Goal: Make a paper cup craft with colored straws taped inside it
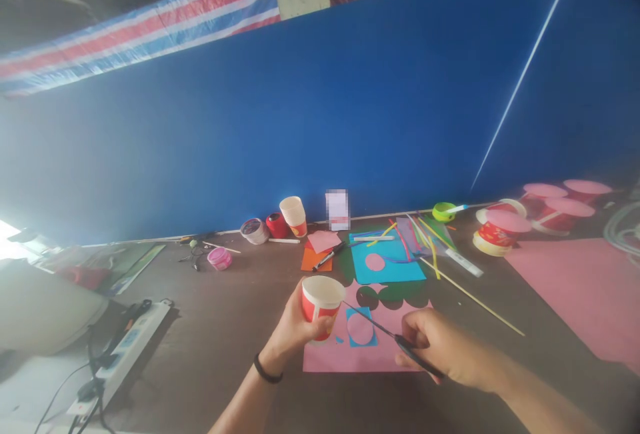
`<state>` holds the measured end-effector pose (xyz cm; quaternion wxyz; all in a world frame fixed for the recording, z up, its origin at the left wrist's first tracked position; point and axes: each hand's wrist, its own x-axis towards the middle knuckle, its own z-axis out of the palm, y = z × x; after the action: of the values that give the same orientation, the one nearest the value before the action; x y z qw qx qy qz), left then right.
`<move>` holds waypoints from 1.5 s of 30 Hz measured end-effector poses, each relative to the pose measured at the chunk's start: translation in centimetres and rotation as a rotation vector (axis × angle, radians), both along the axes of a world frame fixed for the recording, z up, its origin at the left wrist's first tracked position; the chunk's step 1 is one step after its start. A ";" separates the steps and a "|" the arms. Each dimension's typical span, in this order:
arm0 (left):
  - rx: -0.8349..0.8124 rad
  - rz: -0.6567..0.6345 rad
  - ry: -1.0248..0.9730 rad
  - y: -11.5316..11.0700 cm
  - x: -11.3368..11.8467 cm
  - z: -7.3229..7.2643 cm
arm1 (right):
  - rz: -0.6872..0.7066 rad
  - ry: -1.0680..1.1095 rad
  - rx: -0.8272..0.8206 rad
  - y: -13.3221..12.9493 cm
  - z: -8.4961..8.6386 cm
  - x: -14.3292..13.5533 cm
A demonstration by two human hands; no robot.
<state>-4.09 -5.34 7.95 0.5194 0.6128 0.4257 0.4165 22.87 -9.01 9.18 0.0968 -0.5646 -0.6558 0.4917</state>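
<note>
My left hand point(296, 317) is wrapped round a red and white paper cup point(316, 302), its white rim facing up. In my right hand point(434, 344) is a pair of black-handled scissors point(397, 337), the blades reaching left to the cup's side near the rim. Whether the blade tip touches the cup I cannot tell. Below both hands lies a pink paper sheet point(327, 357) with round bites cut from its far edge. On it rest a small blue paper square point(371, 341) and a pink paper circle point(359, 329).
Behind are a blue sheet point(363, 274), a black marker point(327, 257), a standing paper cup point(294, 214) and a green bowl point(443, 212). Several cups topped with pink discs point(505, 221) stand at right, by a large pink sheet point(565, 281). A power strip point(125, 354) lies left.
</note>
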 end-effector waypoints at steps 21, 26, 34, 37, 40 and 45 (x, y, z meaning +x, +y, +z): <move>-0.285 0.003 -0.334 0.0 0.6 -1.3 | -0.035 -0.163 0.238 0.1 1.1 -0.8; 0.052 0.103 -0.156 -0.1 0.5 -1.3 | 0.002 0.155 -0.142 0.7 0.5 -0.2; -0.113 -0.047 -0.037 0.1 0.0 -0.5 | 0.053 -0.532 0.885 -0.6 -1.2 -1.6; -0.116 -0.064 -0.020 0.1 0.1 -0.4 | 0.051 -0.532 0.827 -0.9 -1.1 -1.7; -0.014 -0.051 0.035 0.0 0.3 -0.4 | -0.004 -0.305 0.417 -0.4 -0.7 -1.4; 0.066 -0.036 -0.062 -0.1 0.2 -0.7 | -0.001 0.324 -0.208 0.7 -1.2 -0.1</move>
<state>-3.88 -5.44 7.29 0.5192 0.6242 0.3842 0.4396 22.72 -8.29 7.97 0.1425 -0.4851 -0.5772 0.6413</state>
